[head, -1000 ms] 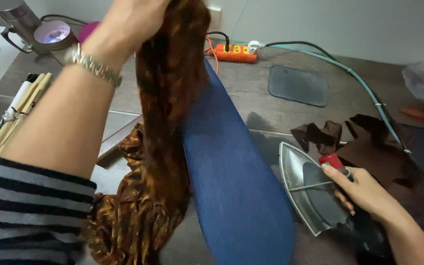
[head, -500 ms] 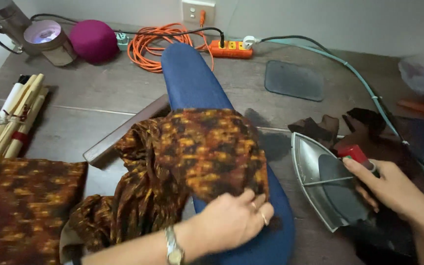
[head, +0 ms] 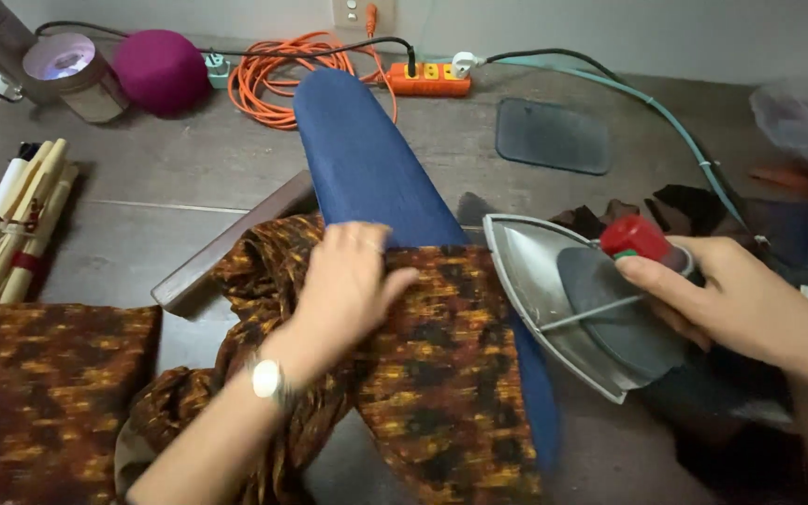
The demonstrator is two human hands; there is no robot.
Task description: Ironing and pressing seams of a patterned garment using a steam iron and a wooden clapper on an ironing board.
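- Left hand point(head: 348, 281) lies palm down on the brown and orange patterned cloth point(head: 432, 374), our fingers point(head: 390, 281) held loosely together and pressing the fabric flat against the blue padded ironing board point(head: 367, 159); a silver wristwatch point(head: 268, 382) sits on that wrist.
- Right hand point(head: 736, 299) is wrapped around the iron point(head: 577, 304) at the right edge of the board, fingers curled by the red knob point(head: 636, 237), with the metal soleplate tipped up on its side so it faces the cloth and our left hand.
- We see the cloth draped over the near end of the narrow board, its loose part bunched and hanging down to the left onto the table point(head: 170, 178).
- More of the same patterned fabric point(head: 44, 402), folded flat, rests at the lower left, apart from the board.
- Beside it, along the left edge, we find a bundle of pale sticks point(head: 11, 234) tied together.
- At the back of the table we see a coiled orange extension cord point(head: 278, 75) ending in an orange power strip point(head: 427, 79), a round magenta object point(head: 159, 58), and a metal cup point(head: 72, 75).
- To the right of the board a dark grey mat point(head: 554, 136) lies flat, and dark fabric scraps point(head: 685, 206) sit behind the iron.
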